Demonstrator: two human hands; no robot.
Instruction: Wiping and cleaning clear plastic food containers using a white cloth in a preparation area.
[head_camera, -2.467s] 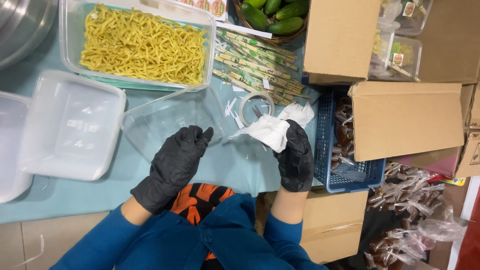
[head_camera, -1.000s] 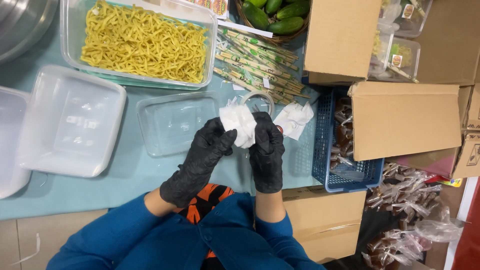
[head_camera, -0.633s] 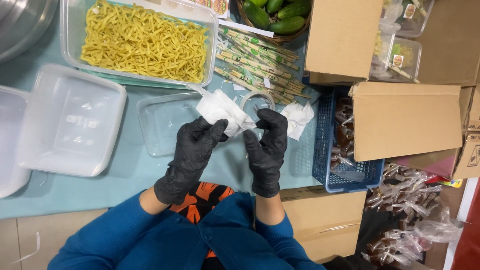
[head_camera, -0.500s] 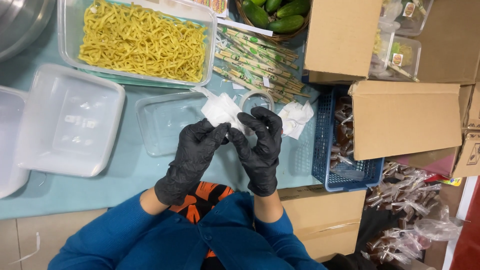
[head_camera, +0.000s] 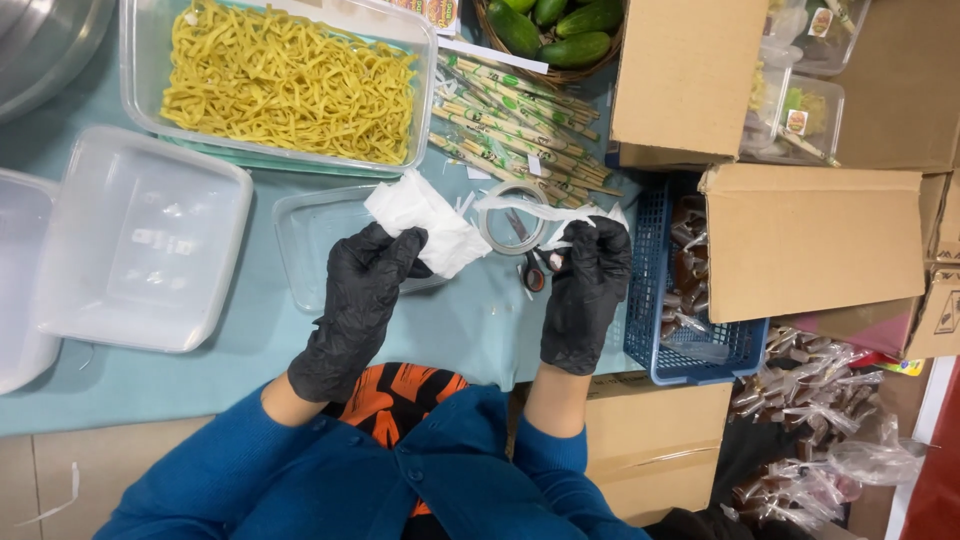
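Both hands are up over the teal desk (head_camera: 200, 370), both in black gloves. The left hand (head_camera: 362, 290) has its grip clamped on a crumpled white tissue (head_camera: 425, 225), fingers curled under it, the paper fanning out toward 12 o'clock of the hand, right above the near corner of a small clear container (head_camera: 310, 245). Over at 3 o'clock from there, the right hand (head_camera: 588, 285) pinches a thin torn strip of tissue (head_camera: 530, 205), grip closed on its end; the strip stretches toward 9 o'clock, crossing over a roll of clear tape (head_camera: 513, 218) lying flat on the desk. Just beneath the strip, between the hands, sit small scissors with a dark red handle (head_camera: 533, 272).

At 12 o'clock of the left hand there's a big clear tub of yellow noodles (head_camera: 285, 85). Wrapped chopsticks (head_camera: 510, 130) are piled at 12 o'clock of the tape, and behind them a basket of cucumbers (head_camera: 548, 30). At 9 o'clock of the left hand, an empty frosted plastic tub (head_camera: 135, 250). At 3 o'clock of the right hand, just beside it, a blue plastic basket (head_camera: 650, 290), partly under a cardboard box flap (head_camera: 810, 240). Small clear sachets with brown filling (head_camera: 810, 385) lie piled at 4 o'clock.
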